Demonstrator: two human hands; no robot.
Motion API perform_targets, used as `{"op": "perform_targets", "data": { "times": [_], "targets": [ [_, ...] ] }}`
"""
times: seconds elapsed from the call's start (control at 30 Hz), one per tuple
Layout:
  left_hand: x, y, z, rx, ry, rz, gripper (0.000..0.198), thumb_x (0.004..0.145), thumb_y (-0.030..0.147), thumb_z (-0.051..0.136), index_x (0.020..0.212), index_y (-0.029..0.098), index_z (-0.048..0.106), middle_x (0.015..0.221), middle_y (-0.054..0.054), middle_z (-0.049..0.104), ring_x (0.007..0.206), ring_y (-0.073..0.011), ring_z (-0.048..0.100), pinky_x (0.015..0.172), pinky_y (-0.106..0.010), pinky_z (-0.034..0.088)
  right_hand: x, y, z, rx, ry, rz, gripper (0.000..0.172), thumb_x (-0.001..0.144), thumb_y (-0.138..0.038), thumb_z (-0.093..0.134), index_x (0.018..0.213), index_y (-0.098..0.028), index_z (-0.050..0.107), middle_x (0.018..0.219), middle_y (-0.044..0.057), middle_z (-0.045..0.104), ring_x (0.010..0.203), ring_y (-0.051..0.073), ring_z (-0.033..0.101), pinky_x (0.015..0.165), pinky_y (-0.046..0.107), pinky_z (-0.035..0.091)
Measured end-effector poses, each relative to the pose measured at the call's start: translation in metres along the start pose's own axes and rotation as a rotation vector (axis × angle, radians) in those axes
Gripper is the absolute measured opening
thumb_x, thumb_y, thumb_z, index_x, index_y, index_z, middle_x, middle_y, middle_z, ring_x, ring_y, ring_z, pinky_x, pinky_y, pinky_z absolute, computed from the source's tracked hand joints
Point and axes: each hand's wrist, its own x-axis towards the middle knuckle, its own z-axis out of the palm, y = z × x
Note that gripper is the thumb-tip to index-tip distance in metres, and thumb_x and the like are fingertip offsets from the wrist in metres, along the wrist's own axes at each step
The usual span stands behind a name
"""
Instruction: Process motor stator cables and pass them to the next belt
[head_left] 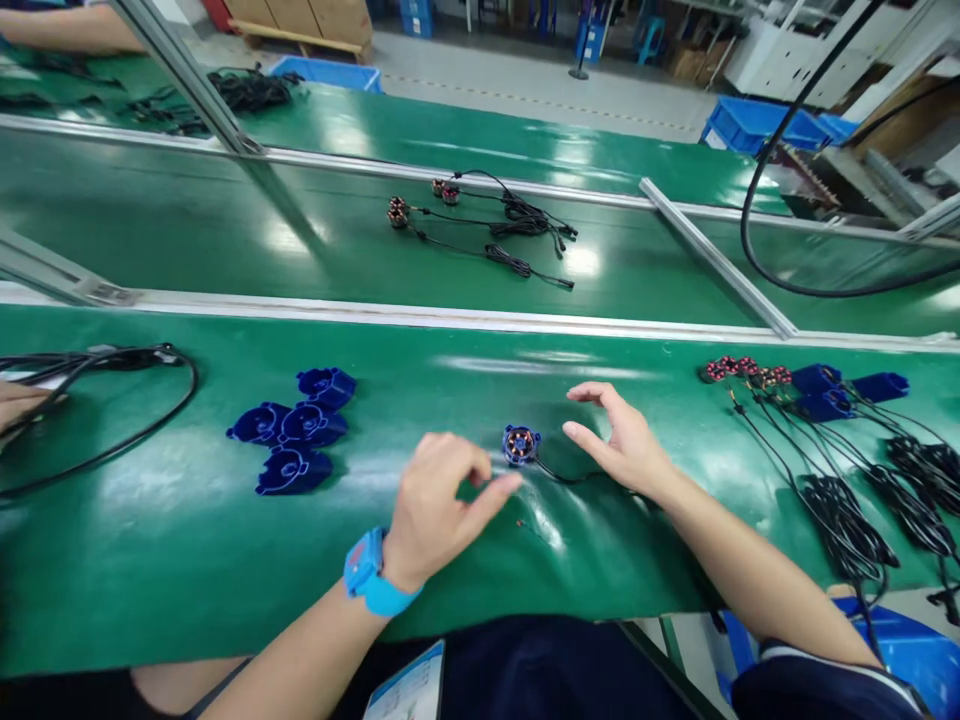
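A blue plastic housing with a copper-wound motor stator (520,445) inside it stands on the green bench between my hands. A black cable (562,478) runs from it toward the right, passing under my right forearm. My left hand (442,505), with a light blue wrist strap, hovers just left of the housing; its fingers are curled, the thumb is apart, and nothing is held. On the other side, my right hand (619,440) is open with thumb and fingers spread, clear of the housing. Several empty blue housings (304,425) are grouped to the left.
At right lie several wound stators (739,370), blue housings (823,400) and coiled black cables (847,530). More cabled stators (397,212) rest beyond the metal rail (375,312). Another person's hand (22,405) touches a cable at the left edge. A black hose (750,230) hangs at upper right.
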Motion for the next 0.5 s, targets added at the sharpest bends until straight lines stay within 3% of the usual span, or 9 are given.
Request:
{"op": "perform_targets", "data": {
  "times": [0.1,0.23,0.4,0.5],
  "targets": [
    [-0.012,-0.010,0.008,0.033,-0.120,0.122,0.035,0.097,0.031,0.063,0.069,0.018,0.045,0.061,0.005,0.043,0.058,-0.0125,0.040,0.062,-0.031,0.030,0.044,0.019,-0.026,-0.166,-0.061,-0.038,0.035,0.093,-0.046,0.061,0.120,-0.025,0.055,0.121,0.006,0.064,0.114,0.027,0.061,0.100,0.047,0.049],
    [-0.018,-0.024,0.013,0.005,-0.064,0.143,0.031,0.096,0.025,0.064,0.071,0.017,0.048,0.060,0.004,0.042,0.058,-0.0126,0.038,0.061,-0.031,0.029,0.145,0.065,-0.039,-0.356,0.029,-0.025,0.037,0.090,-0.044,0.061,0.118,-0.020,0.057,0.122,0.010,0.065,0.113,0.031,0.059,0.100,0.050,0.045],
    [-0.015,-0.025,0.007,-0.015,-0.088,0.202,0.018,0.095,0.021,0.063,0.078,0.017,0.057,0.061,0.002,0.049,0.059,-0.0143,0.041,0.059,-0.033,0.029,0.280,0.120,-0.017,-0.543,0.069,0.147,0.042,0.092,-0.035,0.055,0.131,-0.021,0.056,0.135,0.012,0.059,0.125,0.034,0.050,0.107,0.052,0.038],
    [-0.019,-0.037,0.018,0.056,-0.035,0.256,0.034,0.099,0.025,0.055,0.066,0.019,0.053,0.053,0.001,0.040,0.052,-0.0147,0.037,0.052,-0.034,0.026,0.346,0.136,-0.001,-0.560,0.119,0.192,0.045,0.095,-0.035,0.047,0.138,-0.019,0.052,0.139,0.014,0.055,0.131,0.034,0.046,0.110,0.053,0.035]
  ]
}}
